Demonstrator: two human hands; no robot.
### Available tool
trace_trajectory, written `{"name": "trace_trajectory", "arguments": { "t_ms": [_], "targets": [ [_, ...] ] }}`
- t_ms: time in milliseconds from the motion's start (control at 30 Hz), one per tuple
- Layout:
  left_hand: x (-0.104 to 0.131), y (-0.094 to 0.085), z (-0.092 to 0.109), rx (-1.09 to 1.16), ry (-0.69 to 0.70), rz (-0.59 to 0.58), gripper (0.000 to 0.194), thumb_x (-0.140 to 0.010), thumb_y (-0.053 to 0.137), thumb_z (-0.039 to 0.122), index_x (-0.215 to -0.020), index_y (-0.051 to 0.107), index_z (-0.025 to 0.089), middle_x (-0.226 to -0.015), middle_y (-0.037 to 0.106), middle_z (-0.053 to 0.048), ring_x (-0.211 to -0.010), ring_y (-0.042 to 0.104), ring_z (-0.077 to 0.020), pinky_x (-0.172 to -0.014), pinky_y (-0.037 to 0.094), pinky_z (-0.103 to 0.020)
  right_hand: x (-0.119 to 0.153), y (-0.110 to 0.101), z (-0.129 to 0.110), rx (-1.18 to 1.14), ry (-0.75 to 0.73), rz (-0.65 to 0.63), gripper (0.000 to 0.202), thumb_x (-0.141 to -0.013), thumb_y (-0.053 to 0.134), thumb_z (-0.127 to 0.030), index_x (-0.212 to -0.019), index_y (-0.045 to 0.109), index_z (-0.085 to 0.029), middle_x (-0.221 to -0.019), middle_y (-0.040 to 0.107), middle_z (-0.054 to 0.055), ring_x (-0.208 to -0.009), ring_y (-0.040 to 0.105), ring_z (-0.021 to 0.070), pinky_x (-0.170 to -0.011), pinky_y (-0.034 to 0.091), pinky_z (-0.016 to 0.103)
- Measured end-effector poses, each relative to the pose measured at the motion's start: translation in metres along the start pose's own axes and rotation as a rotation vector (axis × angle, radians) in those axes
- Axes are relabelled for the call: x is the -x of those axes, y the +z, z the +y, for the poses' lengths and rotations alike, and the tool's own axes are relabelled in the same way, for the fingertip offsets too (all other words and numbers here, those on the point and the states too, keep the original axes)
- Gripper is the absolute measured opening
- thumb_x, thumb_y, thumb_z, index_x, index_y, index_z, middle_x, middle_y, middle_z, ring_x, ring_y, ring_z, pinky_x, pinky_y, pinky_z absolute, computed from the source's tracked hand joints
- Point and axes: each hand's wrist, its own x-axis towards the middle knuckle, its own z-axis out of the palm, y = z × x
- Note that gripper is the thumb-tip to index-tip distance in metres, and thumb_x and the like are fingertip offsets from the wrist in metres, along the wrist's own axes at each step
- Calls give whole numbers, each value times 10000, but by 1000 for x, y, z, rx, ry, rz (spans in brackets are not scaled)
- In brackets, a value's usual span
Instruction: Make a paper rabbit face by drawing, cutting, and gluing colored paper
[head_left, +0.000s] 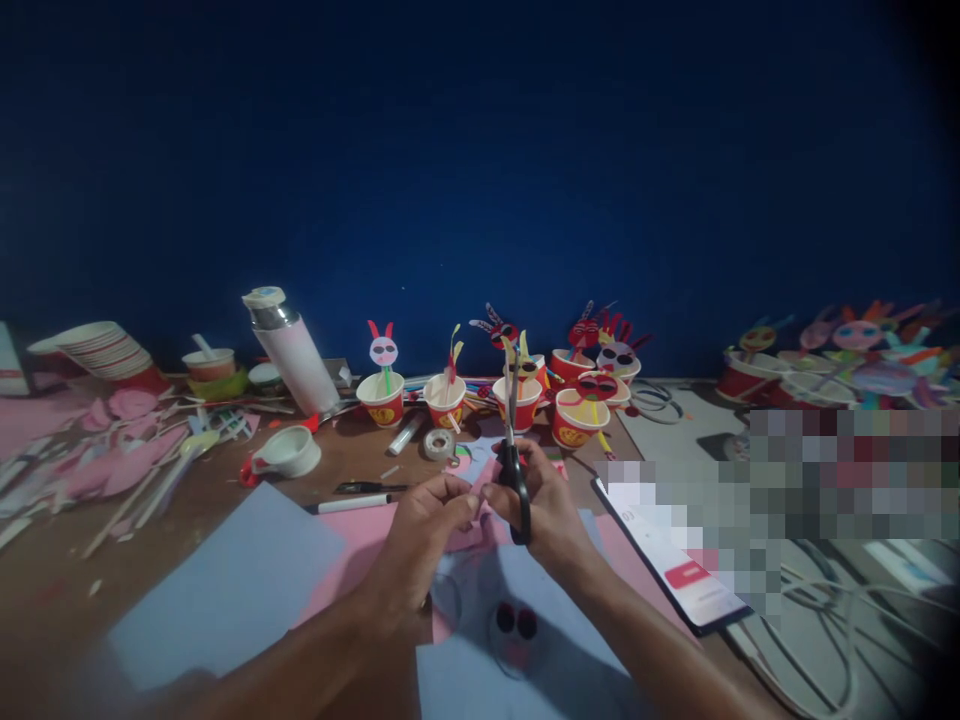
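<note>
My right hand grips black-handled scissors, their blades pointing up and away from me. Close beside it, my left hand pinches a small piece of pink paper, and the fingertips of both hands nearly meet there. Whether the blades touch the paper I cannot tell. Below the hands, a small paper face with two dark eyes lies on light blue paper. Pink paper shows under the left hand.
Paper cups with paper faces on sticks line the back. A flask, a mug and pink scraps are left. A marker lies by my left hand. A phone and cables are right.
</note>
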Motion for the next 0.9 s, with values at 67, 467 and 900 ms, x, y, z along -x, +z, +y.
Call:
{"name": "trace_trajectory", "arguments": {
  "t_ms": [67, 467, 900],
  "targets": [
    [1, -2, 2, 30, -39, -40, 101, -718, 614, 241, -718, 585, 144, -662, 574, 2, -610, 498, -102, -609, 378, -213, -1, -1, -5, 48, 9, -17, 447, -562, 729, -264, -899, 438, -221, -652, 436, -73, -549, 394, 88, -486, 340, 205],
    [-1, -11, 32, -306, -100, -245, 99, -672, 613, 205, -623, 564, 135, -548, 507, 45, -486, 412, -59, -487, 301, -177, -1, -11, -11, 126, 59, -207, 398, -581, 652, -147, -906, 428, -202, -624, 443, -84, -583, 446, 93, -484, 330, 194],
    [-1, -17, 47, -184, -30, -54, 133, -660, 613, 260, -612, 536, 163, -459, 504, 47, -380, 400, -69, -420, 307, -201, 6, -19, -7, 230, -3, -164, 338, -749, 610, -424, -964, 462, -209, -678, 492, -38, -601, 458, 117, -557, 377, 241]
  ]
}}
